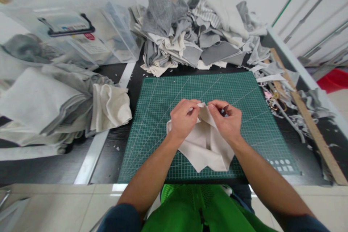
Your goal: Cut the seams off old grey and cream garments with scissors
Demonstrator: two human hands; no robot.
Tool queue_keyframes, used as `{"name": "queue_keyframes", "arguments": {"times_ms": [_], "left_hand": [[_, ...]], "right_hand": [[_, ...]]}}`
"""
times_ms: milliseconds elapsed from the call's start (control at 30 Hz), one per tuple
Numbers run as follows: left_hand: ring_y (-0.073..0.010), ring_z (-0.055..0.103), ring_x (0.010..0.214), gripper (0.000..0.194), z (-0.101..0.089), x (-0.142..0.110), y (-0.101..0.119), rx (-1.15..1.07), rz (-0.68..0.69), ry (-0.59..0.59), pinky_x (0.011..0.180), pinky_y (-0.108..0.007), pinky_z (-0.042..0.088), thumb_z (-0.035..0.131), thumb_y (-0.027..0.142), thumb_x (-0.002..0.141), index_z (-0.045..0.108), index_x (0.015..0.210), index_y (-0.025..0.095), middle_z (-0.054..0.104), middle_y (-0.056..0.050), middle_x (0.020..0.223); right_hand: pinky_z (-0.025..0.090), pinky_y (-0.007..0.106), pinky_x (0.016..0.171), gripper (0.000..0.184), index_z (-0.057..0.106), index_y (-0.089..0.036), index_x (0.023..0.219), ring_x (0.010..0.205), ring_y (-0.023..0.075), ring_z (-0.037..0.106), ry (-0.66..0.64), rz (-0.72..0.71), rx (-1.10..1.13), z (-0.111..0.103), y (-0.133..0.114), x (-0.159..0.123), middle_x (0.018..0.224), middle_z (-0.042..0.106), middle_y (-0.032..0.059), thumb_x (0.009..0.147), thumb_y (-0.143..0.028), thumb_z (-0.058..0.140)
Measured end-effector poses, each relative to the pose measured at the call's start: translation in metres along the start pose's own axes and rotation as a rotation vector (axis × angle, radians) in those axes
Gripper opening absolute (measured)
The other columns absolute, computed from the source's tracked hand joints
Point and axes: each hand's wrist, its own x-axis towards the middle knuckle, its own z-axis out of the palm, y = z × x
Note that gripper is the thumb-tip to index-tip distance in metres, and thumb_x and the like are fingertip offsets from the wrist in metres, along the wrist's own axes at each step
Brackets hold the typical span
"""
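A cream fabric piece (202, 145) hangs in folds over the green cutting mat (160, 98), its lower corners resting on the mat. My left hand (182, 119) is closed, pinching the top edge of the fabric between thumb and finger. Close beside it, my right hand (227, 119) is also closed, with thumb and finger on the same edge. A small dark metal tool (224, 111) shows among the curled fingers of my right hand; its kind cannot be made out. Part of the fabric is hidden behind my hands.
Stacked grey and cream cloths (54, 98) lie at the left. Behind the mat is a heap of fabric scraps (187, 32), next to a clear plastic box (114, 32). On the right are a wooden ruler (317, 134), gold-handled scissors (276, 101) and loose trimmings.
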Motion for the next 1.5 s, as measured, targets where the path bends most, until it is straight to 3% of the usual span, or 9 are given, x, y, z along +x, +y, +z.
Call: {"name": "queue_keyframes", "arguments": {"times_ms": [267, 467, 600, 833, 967, 1100, 1300, 1400, 1500], "left_hand": [[-0.0146, 0.074, 0.088, 0.008, 0.0, 0.003, -0.001, -0.054, -0.241, 0.036, 0.081, -0.028, 0.059, 0.07, 0.015, 0.085, 0.065, 0.083, 0.021, 0.077, -0.001, 0.093], [-0.0119, 0.069, 0.072, 0.012, -0.004, 0.014, -0.026, -0.207, -0.445, 0.192, 0.066, -0.025, 0.059, 0.068, 0.029, 0.09, 0.06, 0.096, 0.021, 0.068, 0.0, 0.092], [-0.015, 0.071, 0.092, 0.016, -0.013, 0.024, -0.046, -0.167, -0.454, 0.287, 0.083, -0.03, 0.061, 0.053, 0.026, 0.098, 0.061, 0.111, 0.023, 0.066, -0.005, 0.11], [-0.0334, 0.054, 0.132, 0.038, -0.016, 0.014, -0.055, 0.411, -0.333, -0.203, 0.114, -0.054, 0.044, 0.057, 0.008, 0.085, 0.074, 0.115, 0.022, 0.053, -0.013, 0.149], [-0.0455, 0.039, 0.138, 0.036, -0.013, 0.008, -0.035, 0.685, -0.238, -0.234, 0.108, -0.069, 0.037, 0.062, 0.009, 0.083, 0.078, 0.11, 0.025, 0.042, -0.01, 0.161], [-0.0401, 0.038, 0.136, 0.033, -0.012, 0.012, -0.019, 0.607, -0.109, -0.275, 0.107, -0.063, 0.035, 0.061, 0.013, 0.087, 0.08, 0.108, 0.029, 0.052, -0.004, 0.155], [-0.0327, 0.052, 0.112, 0.017, -0.005, 0.01, -0.029, 0.422, -0.012, -0.663, 0.101, -0.054, 0.038, 0.068, 0.035, 0.087, 0.081, 0.094, 0.026, 0.078, -0.008, 0.099], [-0.0339, 0.052, 0.105, 0.013, -0.006, 0.008, -0.031, 0.524, -0.062, -0.644, 0.096, -0.056, 0.038, 0.069, 0.032, 0.082, 0.077, 0.077, 0.023, 0.074, -0.01, 0.082], [-0.0356, 0.051, 0.112, 0.001, -0.009, 0.01, -0.024, 0.545, -0.083, -0.573, 0.097, -0.056, 0.038, 0.071, 0.022, 0.074, 0.072, 0.074, 0.021, 0.075, -0.011, 0.093]], "right_hand": [[0.042, 0.028, 0.052, 0.052, 0.071, -0.018, 0.079, 0.053, 0.0127, 0.052, 0.105, 0.183, 0.037, -0.005, 0.015, 0.011, 0.063, 0.062, 0.0016, 0.098, -0.062, 0.051], [0.044, 0.028, 0.058, 0.044, 0.074, -0.02, 0.115, 0.057, 0.0123, 0.051, -0.05, 0.08, -0.204, -0.019, 0.011, 0.022, 0.076, 0.07, 0.0005, 0.089, -0.055, 0.067], [0.046, 0.03, 0.062, 0.038, 0.074, -0.019, 0.112, 0.059, 0.0134, 0.053, -0.007, 0.072, -0.331, -0.021, 0.015, 0.025, 0.082, 0.071, 0.0021, 0.09, -0.048, 0.063], [0.048, 0.032, 0.076, 0.023, 0.073, -0.019, 0.092, 0.077, 0.0209, 0.067, -0.179, 0.113, -0.618, -0.025, 0.028, 0.029, 0.088, 0.076, 0.0072, 0.091, -0.037, 0.057], [0.045, 0.032, 0.069, 0.033, 0.069, -0.021, 0.077, 0.076, 0.0235, 0.067, -0.514, 0.228, -0.815, -0.028, 0.032, 0.031, 0.08, 0.073, 0.0075, 0.088, -0.052, 0.064], [0.042, 0.028, 0.066, 0.022, 0.068, -0.023, 0.081, 0.076, 0.0205, 0.066, -0.758, 0.252, -0.804, -0.027, 0.035, 0.031, 0.084, 0.074, 0.0042, 0.079, -0.044, 0.075], [0.042, 0.029, 0.069, 0.016, 0.064, -0.021, 0.07, 0.071, 0.0187, 0.062, -0.593, 0.182, -0.78, -0.023, 0.041, 0.027, 0.075, 0.069, 0.0037, 0.081, -0.031, 0.07], [0.044, 0.03, 0.073, 0.012, 0.065, -0.022, 0.076, 0.077, 0.0187, 0.062, -0.403, 0.086, -0.608, -0.022, 0.039, 0.028, 0.083, 0.069, 0.0028, 0.082, -0.032, 0.069], [0.045, 0.03, 0.069, 0.012, 0.063, -0.023, 0.084, 0.072, 0.0167, 0.059, -0.319, 0.09, -0.382, -0.018, 0.033, 0.027, 0.08, 0.067, -0.0003, 0.082, -0.033, 0.069]]}}
